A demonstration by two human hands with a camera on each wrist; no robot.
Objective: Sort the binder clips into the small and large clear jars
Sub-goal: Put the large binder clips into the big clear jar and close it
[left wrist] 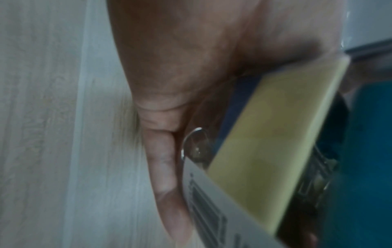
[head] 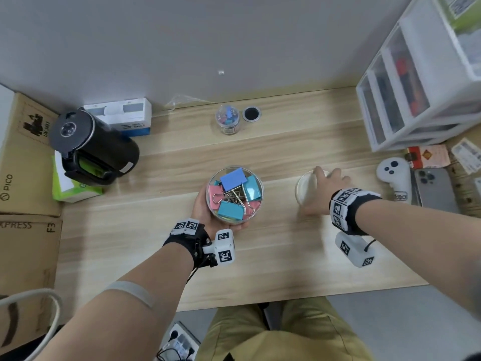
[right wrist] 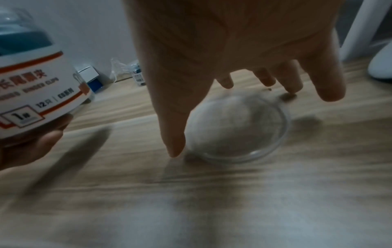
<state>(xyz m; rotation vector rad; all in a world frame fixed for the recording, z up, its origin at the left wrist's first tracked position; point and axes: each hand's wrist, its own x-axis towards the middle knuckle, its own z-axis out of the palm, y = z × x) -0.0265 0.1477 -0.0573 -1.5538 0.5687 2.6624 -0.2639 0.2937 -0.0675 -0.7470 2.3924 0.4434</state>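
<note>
Here the left hand [head: 208,207] cups the open large clear jar [head: 235,195] from beneath at the desk's [head: 260,269] centre, fingers curled round its wall, with large blue, pink and teal binder clips [head: 233,178] piled inside. At three o'clock from it, the right hand [head: 325,188] hangs with fingers spread and straight over a clear lid [right wrist: 237,129] lying flat on the wood, gripping nothing. Far off at twelve o'clock stands the small clear jar [head: 227,121] holding small clips, its black-centred cap [head: 251,113] just beside it at three o'clock.

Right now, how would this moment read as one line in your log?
left hand: holds large jar, full of clips | right hand: fingers spread over clear lid on table | small jar: at back, open
</note>
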